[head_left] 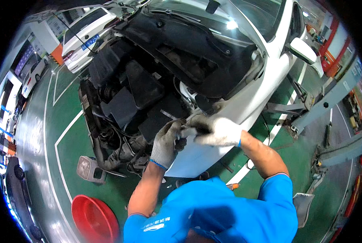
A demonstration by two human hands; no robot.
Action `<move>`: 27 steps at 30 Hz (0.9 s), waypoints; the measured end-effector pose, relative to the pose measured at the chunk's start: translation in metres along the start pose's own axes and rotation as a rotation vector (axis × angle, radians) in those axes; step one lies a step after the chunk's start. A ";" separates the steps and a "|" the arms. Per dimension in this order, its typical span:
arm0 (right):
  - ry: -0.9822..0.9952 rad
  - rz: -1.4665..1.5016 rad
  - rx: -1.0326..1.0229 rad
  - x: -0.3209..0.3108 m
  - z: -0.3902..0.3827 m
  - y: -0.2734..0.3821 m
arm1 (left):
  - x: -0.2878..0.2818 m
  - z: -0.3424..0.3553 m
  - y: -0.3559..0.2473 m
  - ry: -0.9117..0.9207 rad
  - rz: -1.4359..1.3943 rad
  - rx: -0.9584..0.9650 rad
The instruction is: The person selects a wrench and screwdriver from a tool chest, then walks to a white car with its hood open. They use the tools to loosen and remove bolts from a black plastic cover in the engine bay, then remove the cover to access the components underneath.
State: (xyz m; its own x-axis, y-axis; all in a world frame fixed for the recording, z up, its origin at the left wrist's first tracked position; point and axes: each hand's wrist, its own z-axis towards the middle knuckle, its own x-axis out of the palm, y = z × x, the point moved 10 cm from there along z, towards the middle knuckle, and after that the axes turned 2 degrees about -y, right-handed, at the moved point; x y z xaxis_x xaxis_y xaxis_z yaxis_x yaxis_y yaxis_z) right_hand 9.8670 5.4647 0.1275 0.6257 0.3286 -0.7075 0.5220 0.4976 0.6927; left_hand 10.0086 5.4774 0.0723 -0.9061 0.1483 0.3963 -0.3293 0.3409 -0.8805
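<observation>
Blue shirt [241, 206], cropped | gloved hands [165, 141] [222, 131], contents unclear | white car [270, 77], cut off

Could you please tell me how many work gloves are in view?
2: the left glove is on the left hand, and the right glove is on the right hand, close together. Others could be hidden.

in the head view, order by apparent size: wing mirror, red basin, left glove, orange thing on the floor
1. red basin
2. left glove
3. wing mirror
4. orange thing
</observation>
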 end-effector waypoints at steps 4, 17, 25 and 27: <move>-0.110 -0.192 0.129 -0.089 0.041 -0.052 | -0.031 0.003 0.031 -0.242 -0.256 -0.126; -0.061 -0.702 0.450 -0.197 0.215 -0.207 | -0.074 -0.013 0.032 -0.365 -0.357 -0.010; -0.306 -0.299 0.330 -0.215 0.235 -0.240 | -0.115 0.000 0.019 -0.468 -0.323 -0.011; -0.333 -0.519 0.373 -0.219 0.242 -0.251 | -0.109 0.021 0.014 -0.457 -0.400 -0.003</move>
State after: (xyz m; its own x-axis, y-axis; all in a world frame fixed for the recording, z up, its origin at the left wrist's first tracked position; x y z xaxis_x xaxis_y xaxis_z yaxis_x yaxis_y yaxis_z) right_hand 9.7390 5.0737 0.1428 0.3554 -0.1675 -0.9196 0.9260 0.1969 0.3221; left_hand 10.0975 5.4462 0.0113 -0.7350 -0.4052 0.5437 -0.6675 0.2908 -0.6855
